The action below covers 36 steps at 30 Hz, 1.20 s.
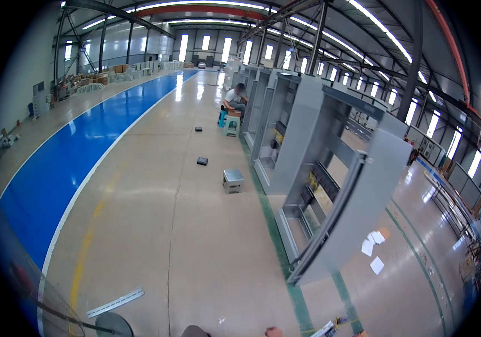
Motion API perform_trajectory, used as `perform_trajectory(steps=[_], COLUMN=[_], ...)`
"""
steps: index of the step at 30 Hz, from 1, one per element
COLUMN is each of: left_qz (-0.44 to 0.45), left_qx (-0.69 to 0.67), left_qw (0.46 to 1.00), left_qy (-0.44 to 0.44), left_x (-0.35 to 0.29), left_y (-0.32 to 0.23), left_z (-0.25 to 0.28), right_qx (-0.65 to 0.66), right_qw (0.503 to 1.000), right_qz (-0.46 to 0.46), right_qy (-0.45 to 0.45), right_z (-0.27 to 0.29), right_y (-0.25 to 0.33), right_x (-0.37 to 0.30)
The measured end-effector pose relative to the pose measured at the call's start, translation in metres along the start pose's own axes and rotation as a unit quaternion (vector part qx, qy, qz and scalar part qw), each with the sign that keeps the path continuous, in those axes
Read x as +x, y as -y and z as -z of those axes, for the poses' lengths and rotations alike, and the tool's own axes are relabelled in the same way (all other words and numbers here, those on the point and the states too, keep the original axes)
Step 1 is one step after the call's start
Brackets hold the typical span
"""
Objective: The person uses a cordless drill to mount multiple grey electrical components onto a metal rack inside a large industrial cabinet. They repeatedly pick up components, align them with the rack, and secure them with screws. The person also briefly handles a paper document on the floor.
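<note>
At the lower edge a small part of my right hand [273, 332] shows, cut off by the frame. Its fingers cannot be made out, nor whether it holds anything. My left hand is out of view. Just right of the visible hand, small loose parts [340, 321] and a pale strip [323, 329] lie at the bottom edge. A grey rounded shape [194, 331] pokes in to the hand's left. Ahead on the right stands an open grey metal cabinet frame [358, 208], with dark and yellow components inside.
More grey cabinets [296, 129] run away in a row. A seated person [235, 98] works beside them. A metal stool [233, 181] and two dark boxes [202, 161] sit on the floor. A slotted rail [115, 302] lies near a round base [114, 324]. White papers [376, 265] lie right.
</note>
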<state>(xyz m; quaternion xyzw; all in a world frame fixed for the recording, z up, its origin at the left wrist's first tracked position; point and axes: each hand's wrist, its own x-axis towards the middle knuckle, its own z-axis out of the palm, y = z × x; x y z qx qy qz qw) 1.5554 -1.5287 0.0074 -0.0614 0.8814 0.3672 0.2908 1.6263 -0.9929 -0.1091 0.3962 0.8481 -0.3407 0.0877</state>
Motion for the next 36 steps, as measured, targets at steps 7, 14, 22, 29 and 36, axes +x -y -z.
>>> perform_trajectory(steps=[7,14,22,29,36], left_qz=[0.118,0.003,0.001,-0.036,0.172], left_qx=[-0.023,0.02,0.056,0.156,-0.18], left_qw=[0.989,0.994,0.991,0.962,0.967], left_qy=[0.084,0.11,0.119,0.221,0.049], left_x=[0.145,0.412,0.59,0.678,0.795], left_y=[-0.034,-0.214,-0.297,-0.315,-0.386], left_z=[0.042,0.19,0.288,0.321,0.439], right_qx=[0.136,-0.187,0.162,0.034,0.136], right_qw=[0.98,0.945,0.87,0.969,0.897], right_qz=[0.109,0.098,-0.154,0.137,0.254], right_qy=[0.099,0.252,0.44,0.204,0.336], right_z=[0.056,-0.054,0.053,-0.102,-0.132], right_y=[0.291,0.22,0.491,0.632,0.736], right_x=[0.169,0.25,0.245,0.456,0.601])
